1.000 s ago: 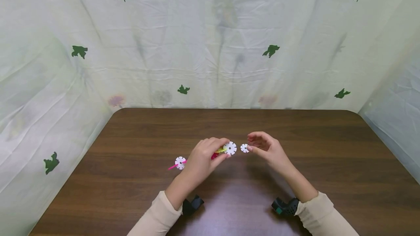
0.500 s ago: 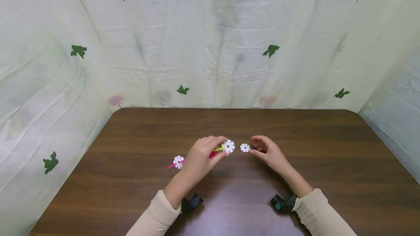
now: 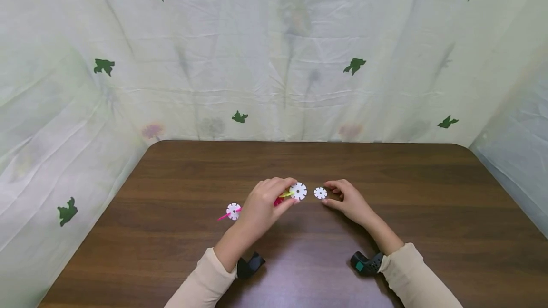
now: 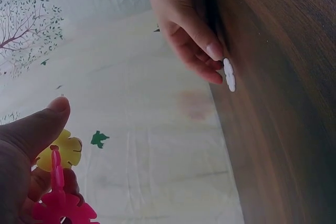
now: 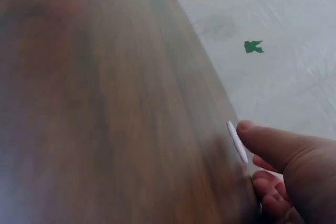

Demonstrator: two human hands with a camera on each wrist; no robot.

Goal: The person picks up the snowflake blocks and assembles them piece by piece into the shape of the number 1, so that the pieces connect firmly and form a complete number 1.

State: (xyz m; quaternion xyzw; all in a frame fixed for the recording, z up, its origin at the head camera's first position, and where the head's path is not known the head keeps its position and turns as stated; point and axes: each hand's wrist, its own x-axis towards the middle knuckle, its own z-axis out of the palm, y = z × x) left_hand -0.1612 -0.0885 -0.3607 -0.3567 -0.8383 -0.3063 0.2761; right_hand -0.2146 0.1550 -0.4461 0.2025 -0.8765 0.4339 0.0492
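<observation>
In the head view my left hand (image 3: pixel 264 203) grips a chain of notched interlocking discs above the table. Its white end disc (image 3: pixel 298 191) sticks out past thumb and fingertips, and another white disc (image 3: pixel 233 211) with a pink one shows behind the hand. Seen from the left wrist, the yellow disc (image 4: pixel 71 150) and pink disc (image 4: pixel 65 208) of that chain are close up; the hand hides other parts. A single small white disc (image 3: pixel 320 193) appears flat, close to the tabletop. My right hand (image 3: pixel 348 203) has thumb and fingers spread at that disc's right rim.
The brown wooden table (image 3: pixel 180 175) extends around both hands. Behind it hangs a pale cloth (image 3: pixel 265 51) with green leaf and bird shapes. Black wrist cameras, such as the right one (image 3: pixel 367 264), sit low over the table.
My right hand has come lower, its fingertips moving nearer the small white disc's rim while the disc has stayed in place. My left hand has barely shifted with the chain.
</observation>
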